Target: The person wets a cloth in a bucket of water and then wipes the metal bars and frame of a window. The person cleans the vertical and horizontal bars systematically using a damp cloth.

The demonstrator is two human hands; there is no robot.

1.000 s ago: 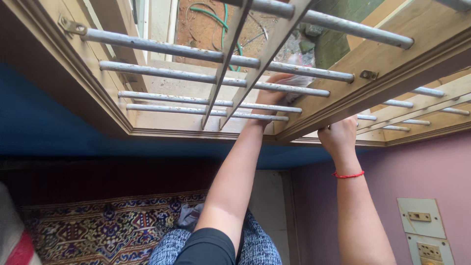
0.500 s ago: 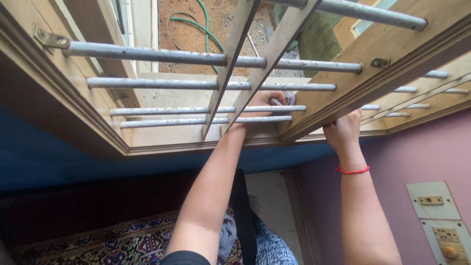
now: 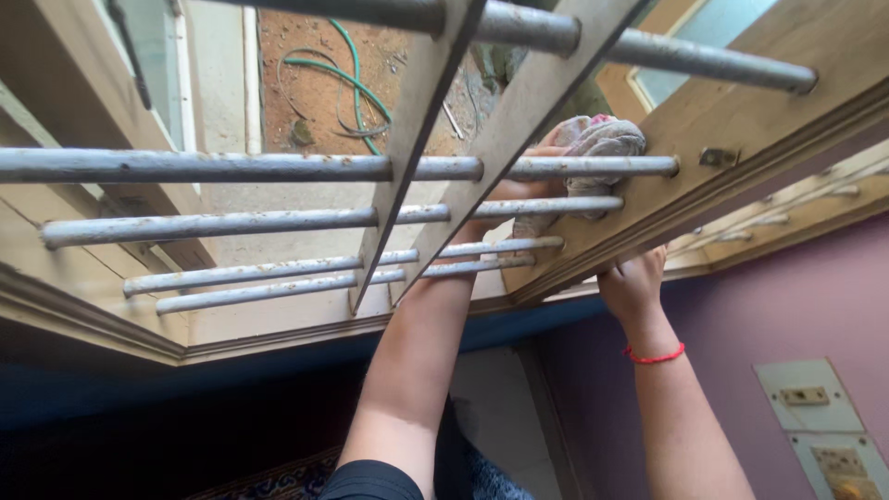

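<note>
Since half a second back, the left hand had gone up from the lower bars to the second bar, and the whole view had tipped upward too. That hand was shut around a pale cloth, bunched up between the top two bars right by the wooden frame. Right hand was closed on the frame's lower edge, holding nothing else, red thread on the wrist. Cloth was just a wad, no real long axis; the bars ran left to right. Honestly, my worry was the cloth slipping out through the grille onto the dirt by the green hose if the grip loosened, since it already poked outside.
</note>
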